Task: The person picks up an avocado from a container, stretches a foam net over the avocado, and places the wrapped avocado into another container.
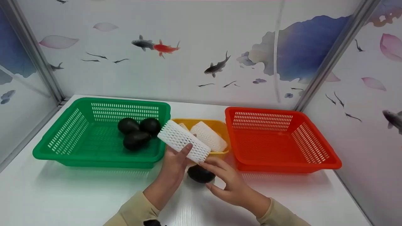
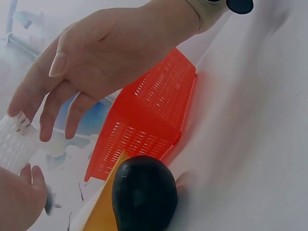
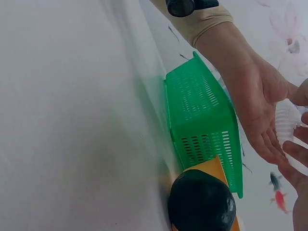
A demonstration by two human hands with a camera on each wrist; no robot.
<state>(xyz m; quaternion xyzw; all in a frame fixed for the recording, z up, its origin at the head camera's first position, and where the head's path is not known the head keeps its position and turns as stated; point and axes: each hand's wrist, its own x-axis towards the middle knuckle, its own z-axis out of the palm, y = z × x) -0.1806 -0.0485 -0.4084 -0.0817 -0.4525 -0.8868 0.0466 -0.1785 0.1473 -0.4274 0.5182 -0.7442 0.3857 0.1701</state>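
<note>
In the head view a white foam net sleeve (image 1: 182,139) slants between the hands. My left hand (image 1: 174,163) grips it, with the thumb across the front and the other fingers mostly hidden behind. At the sleeve's lower end, fingertips of my right hand (image 1: 229,182) touch the edge, while its thumb stays apart from it. A dark avocado (image 1: 201,173) lies on the table beneath the hands, and it looms large in the left wrist view as a glossy avocado (image 2: 144,192). Behind the hands, more foam nets (image 1: 209,136) lie in a yellow basket (image 1: 223,153).
To the left stands a green basket (image 1: 103,164) with three dark avocados (image 1: 136,140) at its right side. A red basket (image 1: 282,168) stands on the right, nothing visible inside it. Printed wall panels (image 1: 188,78) enclose the white table (image 1: 78,194).
</note>
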